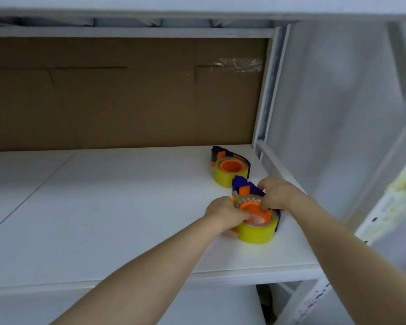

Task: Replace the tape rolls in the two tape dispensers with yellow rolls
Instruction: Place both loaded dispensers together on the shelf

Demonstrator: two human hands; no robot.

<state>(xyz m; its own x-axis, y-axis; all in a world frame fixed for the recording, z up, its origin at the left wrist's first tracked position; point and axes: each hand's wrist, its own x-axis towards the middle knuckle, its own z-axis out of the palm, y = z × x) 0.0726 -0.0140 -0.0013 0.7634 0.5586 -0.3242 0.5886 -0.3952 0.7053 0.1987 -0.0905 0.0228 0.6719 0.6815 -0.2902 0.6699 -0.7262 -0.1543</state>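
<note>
On the white shelf (103, 207), our left hand (223, 213) and right hand (280, 194) grip the yellow roll (256, 233) in the near dispenser (240, 182); the far dispenser (215, 153) sits just behind.

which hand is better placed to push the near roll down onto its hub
Probably the right hand: its fingers curl over the top of the near yellow roll at the orange hub, while the left hand grips the roll's side, steadying it.

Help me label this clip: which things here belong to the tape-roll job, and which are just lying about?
Job: near dispenser, near yellow roll, left hand gripping it, right hand at its hub; far dispenser, far yellow roll.
Just there: cardboard panel, clear tape patch, white shelf.
</note>
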